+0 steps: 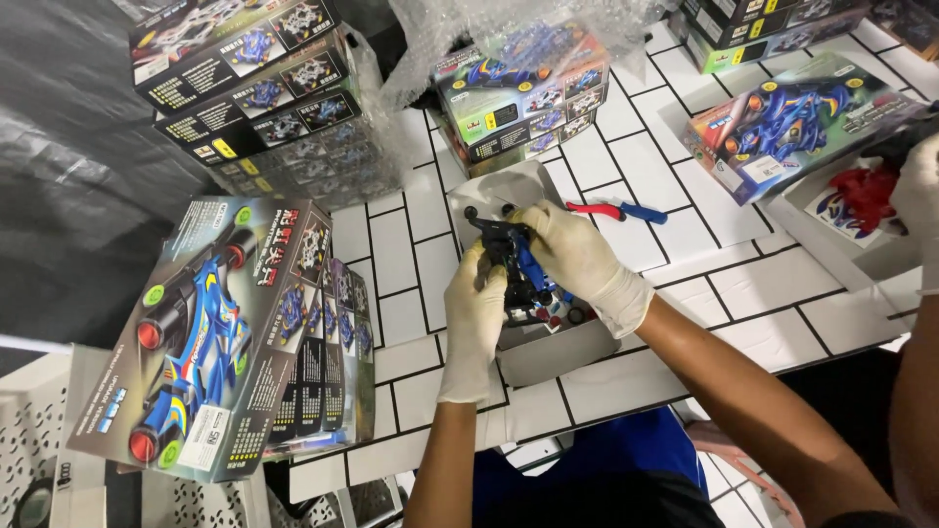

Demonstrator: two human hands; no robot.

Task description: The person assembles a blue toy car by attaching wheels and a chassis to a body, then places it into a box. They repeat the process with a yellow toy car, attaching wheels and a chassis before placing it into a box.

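Observation:
Both my hands wear white gloves and hold a small dark blue toy car chassis (511, 256) over an open grey box tray (548, 352) on the white tiled table (685, 284). My left hand (474, 323) grips the chassis from the left and below. My right hand (577, 256) covers it from the right and above. Small wheels and parts lie in the tray under the chassis.
A red and blue hand tool (616, 210) lies just beyond the tray. Toy car kit boxes stand at the left (210, 332), stacked at the back left (254, 88) and back middle (523, 93). At the right, another person's gloved hand (919, 200) is beside an open kit box (792, 127).

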